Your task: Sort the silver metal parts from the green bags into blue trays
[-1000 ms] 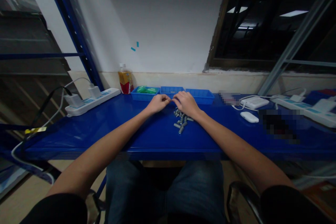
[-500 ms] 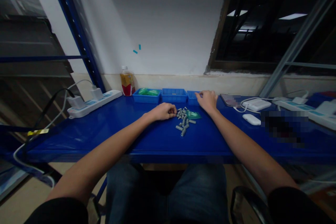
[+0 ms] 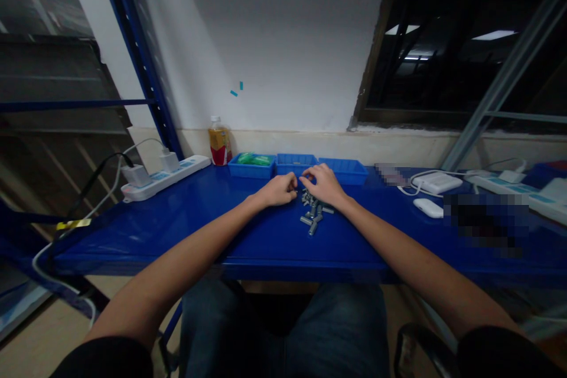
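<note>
A small heap of grey metal cylinders (image 3: 312, 217) lies on the blue table (image 3: 248, 230). My left hand (image 3: 279, 189) rests on the table just left of the heap, curled into a loose fist; what it holds is hidden. My right hand (image 3: 324, 184) sits over the far side of the heap, fingers bent and pinched toward the left hand. The two hands almost meet. Behind them stand three blue trays: the left tray (image 3: 251, 165) with green packets, the middle tray (image 3: 295, 162), and the right tray (image 3: 348, 168).
A drink bottle (image 3: 220, 143) stands by the wall. A white power strip (image 3: 159, 177) with plugs and cables lies at the left. White devices (image 3: 436, 182) and another power strip (image 3: 527, 194) sit at the right. A blue rack post (image 3: 137, 59) rises at the left.
My right hand came back from the right blue tray to the heap and now covers the green packet that lay there. My left hand stayed beside the heap.
</note>
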`<state>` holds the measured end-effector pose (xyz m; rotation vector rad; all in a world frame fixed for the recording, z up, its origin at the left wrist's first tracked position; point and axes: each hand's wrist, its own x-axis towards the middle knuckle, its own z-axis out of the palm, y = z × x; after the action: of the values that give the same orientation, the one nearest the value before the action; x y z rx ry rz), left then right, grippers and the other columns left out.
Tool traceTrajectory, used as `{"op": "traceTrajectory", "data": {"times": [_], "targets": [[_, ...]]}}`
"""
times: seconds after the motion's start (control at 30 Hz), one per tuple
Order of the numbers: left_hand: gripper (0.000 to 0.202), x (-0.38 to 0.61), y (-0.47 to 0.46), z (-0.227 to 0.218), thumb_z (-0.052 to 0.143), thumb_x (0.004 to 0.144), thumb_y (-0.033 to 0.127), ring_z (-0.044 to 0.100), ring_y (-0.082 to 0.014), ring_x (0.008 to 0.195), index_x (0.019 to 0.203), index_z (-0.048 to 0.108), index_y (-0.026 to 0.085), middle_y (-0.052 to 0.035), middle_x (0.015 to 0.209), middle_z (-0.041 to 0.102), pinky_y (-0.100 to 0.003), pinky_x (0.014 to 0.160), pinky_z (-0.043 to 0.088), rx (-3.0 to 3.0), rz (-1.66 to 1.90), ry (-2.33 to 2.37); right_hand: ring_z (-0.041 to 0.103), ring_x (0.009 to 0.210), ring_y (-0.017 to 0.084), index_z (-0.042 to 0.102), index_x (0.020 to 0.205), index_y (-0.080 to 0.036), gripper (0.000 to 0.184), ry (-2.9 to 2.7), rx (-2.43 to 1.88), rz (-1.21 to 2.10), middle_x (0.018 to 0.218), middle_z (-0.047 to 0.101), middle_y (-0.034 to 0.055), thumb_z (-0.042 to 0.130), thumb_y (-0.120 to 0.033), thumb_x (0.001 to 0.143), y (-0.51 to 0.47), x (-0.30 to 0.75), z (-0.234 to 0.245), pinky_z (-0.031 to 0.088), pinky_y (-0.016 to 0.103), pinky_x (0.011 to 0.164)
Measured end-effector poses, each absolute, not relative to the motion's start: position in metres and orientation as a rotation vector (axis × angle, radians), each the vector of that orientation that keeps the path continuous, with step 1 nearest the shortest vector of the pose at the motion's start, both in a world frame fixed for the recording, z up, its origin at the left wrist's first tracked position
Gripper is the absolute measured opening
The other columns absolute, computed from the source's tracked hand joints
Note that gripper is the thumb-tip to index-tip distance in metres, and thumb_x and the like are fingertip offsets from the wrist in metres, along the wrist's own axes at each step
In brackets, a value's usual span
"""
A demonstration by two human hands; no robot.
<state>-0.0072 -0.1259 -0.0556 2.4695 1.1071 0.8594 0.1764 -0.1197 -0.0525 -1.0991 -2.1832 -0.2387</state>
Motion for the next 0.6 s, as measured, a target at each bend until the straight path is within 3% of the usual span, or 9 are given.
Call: {"op": "traceTrajectory", "data": {"times": [0.1, 0.3, 0.47, 0.6], "targets": [[0.015, -0.01, -0.12, -0.055, 0.051, 0.074, 0.015, 0.053, -0.0132, 0.066, 0.086, 0.043, 0.018, 0.0021, 0.071, 0.053, -0.024, 0.063, 0.041, 2.336, 1.002, 1.092, 0.052, 0.086, 0.02, 0.062, 0.095, -0.021, 0.014, -2.295, -0.974, -0.23, 0.085, 0.064, 0.0027, 0.059, -0.028, 0.083, -0.122, 0.174, -0.054, 0.036, 0.031, 0.075], [0.016, -0.012, -0.113, -0.054, 0.049, 0.081, 0.02, 0.056, -0.0105, 0.067, 0.088, 0.036, 0.018, 0.0026, 0.072, 0.056, -0.022, 0.064, 0.043, 2.22, 1.033, 0.924, 0.051, 0.089, 0.021, 0.058, 0.094, -0.018, 0.012, -2.357, -0.902, -0.287, 0.091, 0.063, 0.0049, 0.055, -0.017, 0.083, -0.128, 0.17, -0.053, 0.035, 0.031, 0.076], [0.009, -0.014, -0.112, -0.057, 0.044, 0.084, 0.02, 0.055, -0.0113, 0.064, 0.09, 0.038, 0.018, 0.0028, 0.069, 0.056, -0.023, 0.062, 0.042, 2.245, 1.035, 0.897, 0.049, 0.09, 0.022, 0.06, 0.091, -0.018, 0.011, -2.364, -0.923, -0.353, 0.09, 0.062, 0.0071, 0.054, -0.025, 0.086, -0.131, 0.172, -0.05, 0.033, 0.033, 0.075], [0.015, -0.012, -0.12, -0.055, 0.046, 0.083, 0.019, 0.059, -0.0141, 0.07, 0.097, 0.045, 0.017, 0.0002, 0.075, 0.061, -0.025, 0.067, 0.044, 2.336, 1.034, 0.903, 0.049, 0.085, 0.022, 0.06, 0.081, -0.017, 0.023, -2.328, -0.979, -0.371, 0.084, 0.061, 0.0079, 0.044, -0.03, 0.092, -0.13, 0.173, -0.047, 0.033, 0.034, 0.073]]}}
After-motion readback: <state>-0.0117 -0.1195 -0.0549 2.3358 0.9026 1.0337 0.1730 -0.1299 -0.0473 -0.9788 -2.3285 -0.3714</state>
